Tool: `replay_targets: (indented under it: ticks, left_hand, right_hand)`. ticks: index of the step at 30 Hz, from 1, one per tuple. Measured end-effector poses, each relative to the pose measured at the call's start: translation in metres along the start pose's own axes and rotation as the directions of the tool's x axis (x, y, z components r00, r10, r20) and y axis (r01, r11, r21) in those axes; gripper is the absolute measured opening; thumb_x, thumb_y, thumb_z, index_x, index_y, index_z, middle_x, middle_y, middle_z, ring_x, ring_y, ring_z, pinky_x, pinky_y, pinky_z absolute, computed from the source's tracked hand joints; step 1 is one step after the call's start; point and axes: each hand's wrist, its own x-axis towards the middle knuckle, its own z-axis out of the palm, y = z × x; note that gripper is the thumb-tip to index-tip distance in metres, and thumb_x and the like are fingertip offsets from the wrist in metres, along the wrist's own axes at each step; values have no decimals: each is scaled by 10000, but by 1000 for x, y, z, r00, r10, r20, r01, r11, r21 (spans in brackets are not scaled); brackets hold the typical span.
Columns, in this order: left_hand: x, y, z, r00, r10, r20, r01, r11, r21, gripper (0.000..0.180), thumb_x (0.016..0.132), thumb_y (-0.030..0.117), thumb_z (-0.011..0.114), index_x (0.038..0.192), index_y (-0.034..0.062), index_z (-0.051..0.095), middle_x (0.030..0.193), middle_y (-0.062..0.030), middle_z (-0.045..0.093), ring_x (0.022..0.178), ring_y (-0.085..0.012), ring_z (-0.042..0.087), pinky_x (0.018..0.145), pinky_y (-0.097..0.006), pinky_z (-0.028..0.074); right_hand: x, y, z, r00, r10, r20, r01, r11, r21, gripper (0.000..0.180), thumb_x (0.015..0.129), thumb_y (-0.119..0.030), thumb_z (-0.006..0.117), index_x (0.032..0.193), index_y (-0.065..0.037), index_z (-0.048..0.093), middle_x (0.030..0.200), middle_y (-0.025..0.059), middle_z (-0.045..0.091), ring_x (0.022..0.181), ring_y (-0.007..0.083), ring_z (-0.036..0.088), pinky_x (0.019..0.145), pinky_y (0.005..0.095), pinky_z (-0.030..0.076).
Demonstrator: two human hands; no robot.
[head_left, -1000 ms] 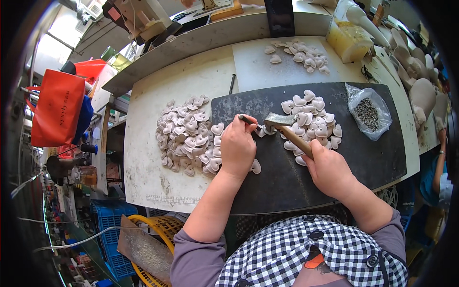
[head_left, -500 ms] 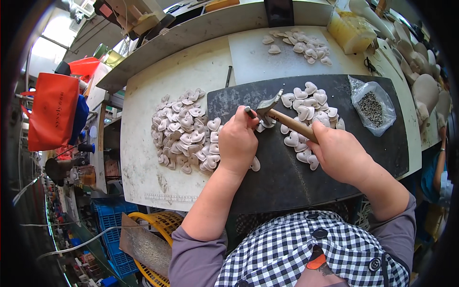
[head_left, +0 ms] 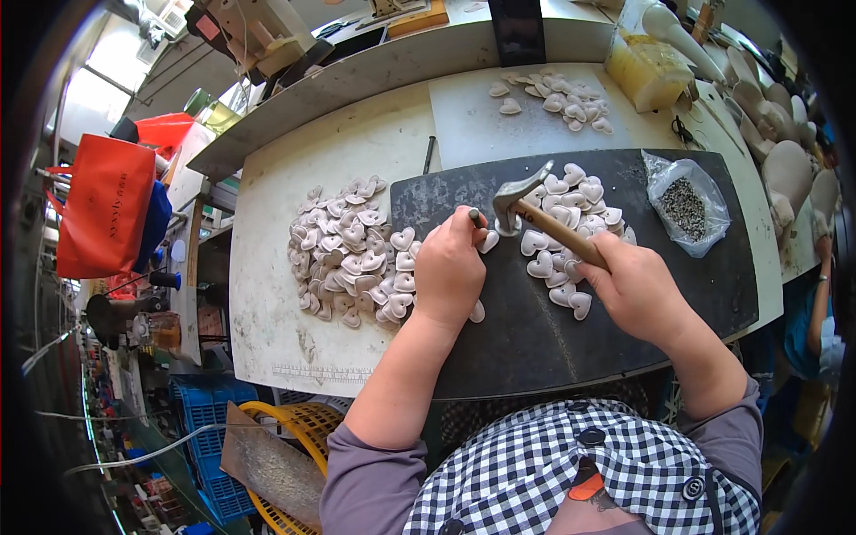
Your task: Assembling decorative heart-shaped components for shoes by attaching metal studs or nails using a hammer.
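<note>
Just left of the left hand (head_left: 448,270), a heap of pale heart-shaped pieces (head_left: 348,254) on the bench (head_left: 276,330); beyond the right hand (head_left: 635,287), more hearts (head_left: 562,232) on the dark mat (head_left: 535,339) and a clear bag of small metal bits (head_left: 685,203). Left hand clenched, pinching a small dark punch (head_left: 475,217) upright over one heart (head_left: 489,241). Right hand wrapped round a wooden-handled hammer (head_left: 535,214), head raised just beside the punch.

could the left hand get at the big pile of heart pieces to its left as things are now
Probably yes: the left hand sits right beside the pile of heart pieces, nothing lying between them, though its fingers now pinch a small punch.
</note>
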Motion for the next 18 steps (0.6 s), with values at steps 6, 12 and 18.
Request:
replay_targets:
  ticks: [6,12,18]
  left_hand:
    - [3,5,1,984,178,-11,-176,979,100,84,863,12,593,929,54,563,807,-118,660,734,-354,643,637,-437,503]
    - [-6,-3,-2,988,-147,-41,148,989,22,100,976,82,532,987,-1,477,777,-132,651,719,-315,681,621,-422,521]
    - [-6,-11,-6,958,-260,-120,211,925,-316,146,1039,132,422,1048,-13,419,895,-103,611,738,-191,679,678,-323,574]
  right_hand:
    - [-12,-14,-3,831,-281,-480,416,887,201,161,974,-89,584,1076,27,540,819,112,641,689,284,631,631,361,489]
    - [-1,-15,3,985,-66,-161,86,989,121,205,952,-199,614,1025,-31,522,839,186,658,743,381,659,614,472,509]
    - [3,-9,30,999,-9,-32,9,1000,13,217,966,-234,585,1005,-32,517,819,181,663,779,394,661,673,484,517]
